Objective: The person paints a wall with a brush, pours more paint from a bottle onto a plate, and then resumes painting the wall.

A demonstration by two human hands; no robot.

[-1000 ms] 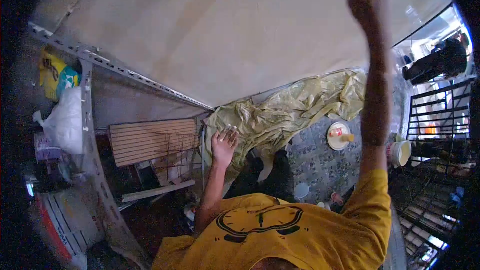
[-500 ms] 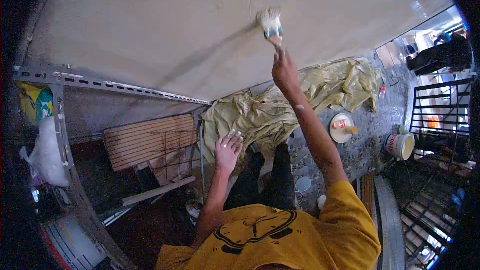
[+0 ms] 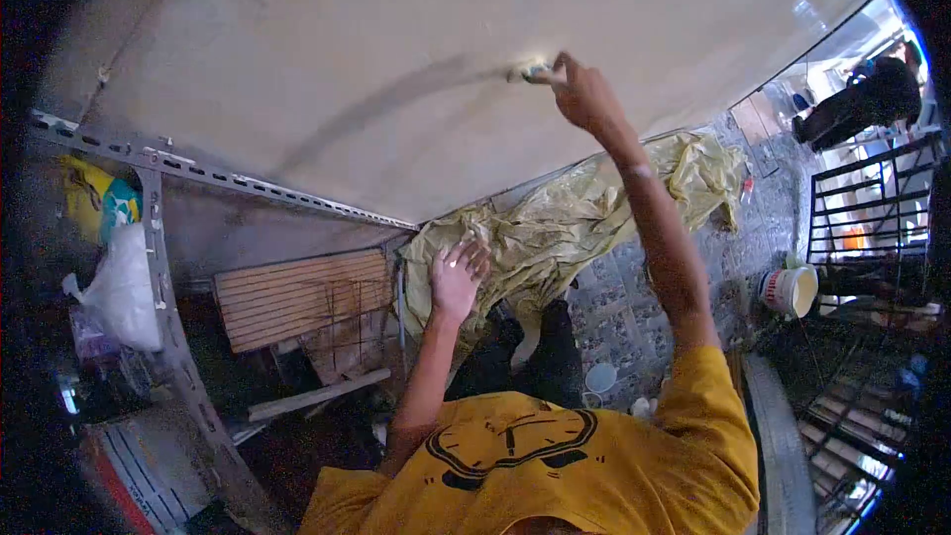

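My right hand (image 3: 584, 94) is raised and grips a paintbrush (image 3: 525, 73) whose bristles press against the pale wall (image 3: 396, 59). A grey streak trails left from the brush across the wall. My left hand (image 3: 456, 279) hangs lower, fingers spread and flecked with white, holding nothing, above a crumpled yellow plastic sheet (image 3: 555, 223).
A slotted metal rail (image 3: 228, 181) runs under the wall, with a wooden slat panel (image 3: 297, 297) below it. A white bucket (image 3: 790, 291) stands on the tiled floor at right near black railings (image 3: 872, 208). Bags (image 3: 119, 277) hang at left. A person (image 3: 862, 104) stands far right.
My right hand swung down from high on the wall, then moved slightly right, dragging the brush and leaving a longer grey streak. The left hand stayed put.
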